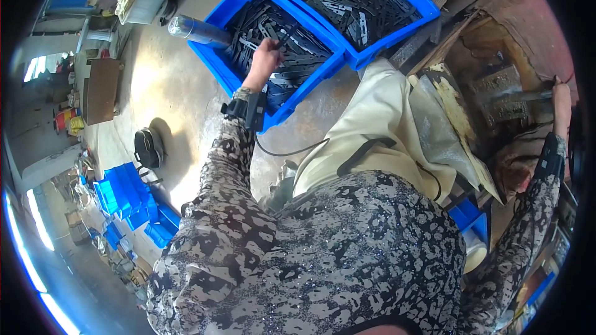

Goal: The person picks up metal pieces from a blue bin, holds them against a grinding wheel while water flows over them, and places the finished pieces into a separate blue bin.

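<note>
Over the left blue crate [214,73], my left hand [266,61] is closed on a thin dark metal strip [287,36] that points up and to the right. Beneath it lies a heap of dark flat metal strips [298,62], some with slots and pale shine. At the far right, my right hand [561,96] is raised beside a wet, brown-stained machine [496,93]. Its fingers are bent at the edge of a reddish cloth [521,6]; what they grip is too small to make out.
A second blue crate [379,46] full of similar strips adjoins the first. A wrapped clear roll [198,31] leans on the left crate's rim. A pale apron [354,118] covers my lap. Stacked blue bins [127,195] and a black stool-like object [148,147] stand left.
</note>
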The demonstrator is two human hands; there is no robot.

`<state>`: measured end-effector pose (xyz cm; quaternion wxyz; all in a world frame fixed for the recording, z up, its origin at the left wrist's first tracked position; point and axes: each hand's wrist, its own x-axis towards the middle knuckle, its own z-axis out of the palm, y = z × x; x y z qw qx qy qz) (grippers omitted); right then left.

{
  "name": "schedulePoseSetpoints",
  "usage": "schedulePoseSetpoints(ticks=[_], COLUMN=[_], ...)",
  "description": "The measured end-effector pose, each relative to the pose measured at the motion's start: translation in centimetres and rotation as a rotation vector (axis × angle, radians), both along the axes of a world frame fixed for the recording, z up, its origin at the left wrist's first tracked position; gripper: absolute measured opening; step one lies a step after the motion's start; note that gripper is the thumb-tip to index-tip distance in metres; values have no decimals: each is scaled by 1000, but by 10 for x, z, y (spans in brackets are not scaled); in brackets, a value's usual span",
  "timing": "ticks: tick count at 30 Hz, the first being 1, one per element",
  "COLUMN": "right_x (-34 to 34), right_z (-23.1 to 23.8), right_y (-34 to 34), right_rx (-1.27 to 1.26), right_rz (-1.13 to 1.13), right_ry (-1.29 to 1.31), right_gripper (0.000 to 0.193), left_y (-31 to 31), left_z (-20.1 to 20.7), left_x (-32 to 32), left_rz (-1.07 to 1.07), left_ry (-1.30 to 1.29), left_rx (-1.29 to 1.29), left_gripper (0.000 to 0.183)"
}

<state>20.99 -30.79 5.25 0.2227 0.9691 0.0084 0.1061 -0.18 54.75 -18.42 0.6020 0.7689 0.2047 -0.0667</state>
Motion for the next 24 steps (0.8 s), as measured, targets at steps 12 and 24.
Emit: schedulePoseSetpoints(ticks=[12,24], right_x=[-1,-4], right_z=[6,9], right_y=[37,38], right_rx=[231,160], right_rz=[-232,-318], right_ry=[37,22], right_gripper=[51,49], left_y=[-46,-66], left_z=[-50,-60], left_x=[-1,56], left_rz=[377,-85], left_ry=[269,330], left_rx=[-173,211], left_gripper=[14,19])
